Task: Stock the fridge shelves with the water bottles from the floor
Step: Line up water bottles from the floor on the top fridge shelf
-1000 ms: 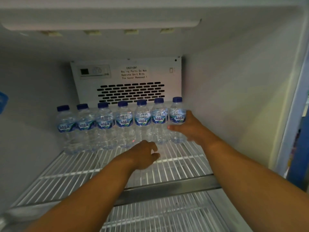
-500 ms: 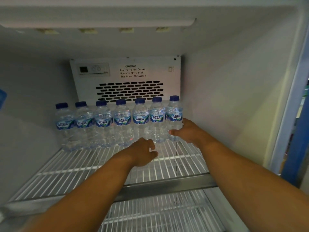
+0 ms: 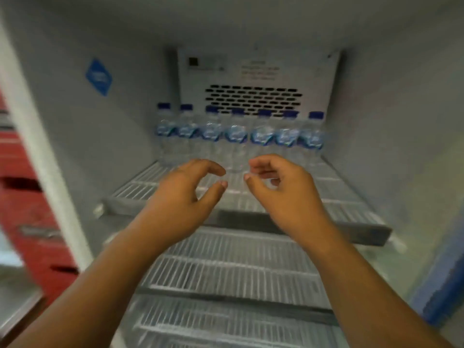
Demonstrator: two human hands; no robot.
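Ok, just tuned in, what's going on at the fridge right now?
A person is stocking water bottles. Seven blue-capped bottles stand upright in one row along the back of the top wire shelf, under the vent panel. Both hands are empty and half curled: left hand and right hand hover above the shelf's front. The shelf below looks bare.

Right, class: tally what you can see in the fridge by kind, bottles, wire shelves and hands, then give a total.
Water bottles: 7, in one row at the back of the top shelf
Wire shelves: 3
Hands: 2, left hand and right hand, both empty
Total: 12
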